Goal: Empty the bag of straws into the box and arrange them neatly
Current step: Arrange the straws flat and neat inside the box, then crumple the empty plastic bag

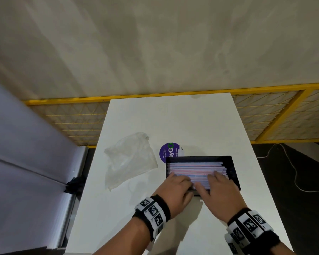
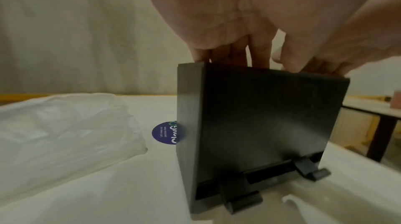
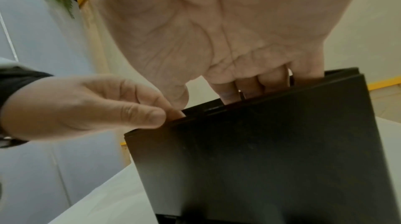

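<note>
A black box [image 1: 234,173] stands on the white table [image 1: 173,116], filled with pink, blue and white straws [image 1: 195,169] lying lengthwise in a flat layer. My left hand [image 1: 175,181] reaches over the near wall at the box's left end, fingers on the straws. Beside it, my right hand [image 1: 215,181] lies with straight fingers on the straws. The wrist views show the box's near wall [image 2: 260,124] [image 3: 260,159] with the fingers of the left hand [image 2: 249,52] and the right hand [image 3: 238,87] going down behind it; the fingertips are hidden. The clear plastic bag [image 1: 129,159] lies crumpled and flat to the box's left.
A round purple sticker [image 1: 168,151] sits on the table behind the box. A yellow mesh fence [image 1: 276,116] runs behind the table, a grey panel [image 1: 26,153] stands on the left, and a cable [image 1: 295,173] lies on the dark floor at the right.
</note>
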Demonstrator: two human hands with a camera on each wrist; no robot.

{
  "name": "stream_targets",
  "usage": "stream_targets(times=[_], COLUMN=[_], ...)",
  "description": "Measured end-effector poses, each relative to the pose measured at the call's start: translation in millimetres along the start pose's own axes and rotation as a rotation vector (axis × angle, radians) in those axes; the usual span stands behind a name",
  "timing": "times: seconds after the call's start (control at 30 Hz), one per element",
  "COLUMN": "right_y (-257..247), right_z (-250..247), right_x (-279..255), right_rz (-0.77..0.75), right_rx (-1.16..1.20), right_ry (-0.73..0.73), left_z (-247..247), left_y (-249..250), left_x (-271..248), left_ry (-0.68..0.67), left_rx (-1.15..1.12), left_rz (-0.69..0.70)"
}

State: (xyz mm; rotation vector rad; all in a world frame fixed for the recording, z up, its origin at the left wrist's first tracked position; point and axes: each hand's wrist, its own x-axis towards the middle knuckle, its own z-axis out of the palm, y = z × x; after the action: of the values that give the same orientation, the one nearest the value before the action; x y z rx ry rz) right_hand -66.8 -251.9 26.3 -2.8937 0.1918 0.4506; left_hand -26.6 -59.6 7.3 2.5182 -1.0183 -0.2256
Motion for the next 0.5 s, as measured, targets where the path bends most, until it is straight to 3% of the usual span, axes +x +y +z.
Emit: stream_targets(times=[0.1,0.23,0.3,0.4,0.5], right_y=[-0.4,4.1,3.2,-5.0,-13.5], right_z=[-11.2,-25.0,-25.6,-21.8,-12.8], right_x=[-9.7,-34.3,-48.8,-64.8,-69.9], right_rz=[-0.049,-0.224,-0.307,-0.350,-0.439], right_rx=[0.047,0.192,0.239,0.242,0.205], right_ry=[0.022,0.081,0.060,0.008,-0.072], left_z=[-19.2,-40.3,-45.2,-40.2,-26.0], left_y=[-3.9,-42.3,-73.6,-127.8,-170.9], left_x=[-1.6,-6.3,-6.4,-10.2,-21.3], left_ry=[0.117,0.396,0.467,0.361,0.045], left_rx=[-0.226,-0.417,-0.386,-0.100,0.124], left_rz=[-0.058,-0.384,-0.533,-0.745,-0.966])
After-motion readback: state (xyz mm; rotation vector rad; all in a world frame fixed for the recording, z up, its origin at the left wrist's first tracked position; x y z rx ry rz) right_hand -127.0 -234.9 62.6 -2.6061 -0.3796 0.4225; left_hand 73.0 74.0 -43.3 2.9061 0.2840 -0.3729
